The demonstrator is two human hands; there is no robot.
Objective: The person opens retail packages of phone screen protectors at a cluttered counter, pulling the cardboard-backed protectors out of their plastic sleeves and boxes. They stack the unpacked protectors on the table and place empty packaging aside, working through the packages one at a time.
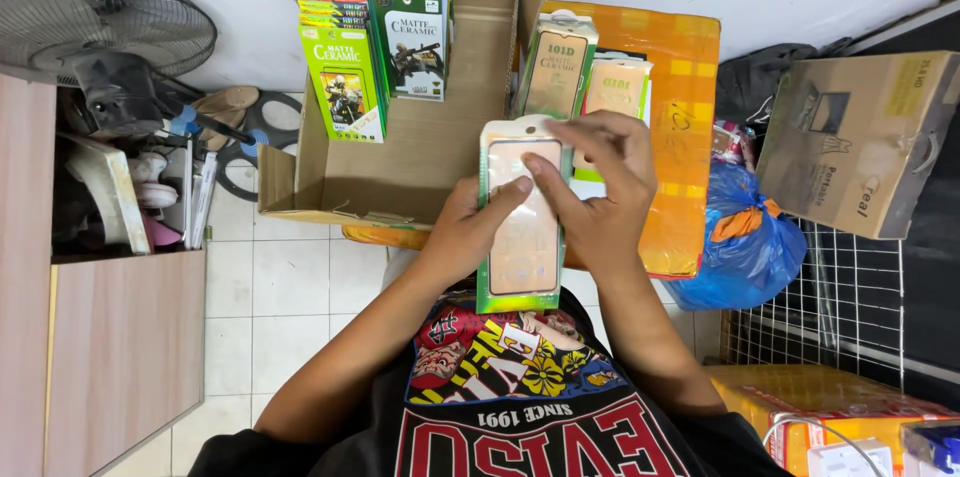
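Cardboard box (400,147) of green packets (340,87) behind hands' packet (522,227).

Bright, even indoor light from overhead, with soft, faint shadows. Mild glare on the glossy green packet (522,217) at centre. Wide-angle bending shows toward 9 and 3 o'clock edges. Focus is sharp; no motion blur.

Both hands grip a green-edged screen protector packet (521,217) just in front of the open cardboard box (440,137): left hand (470,227) at its left edge, right hand (598,187) at its right; more green packets (345,77) stand inside the box
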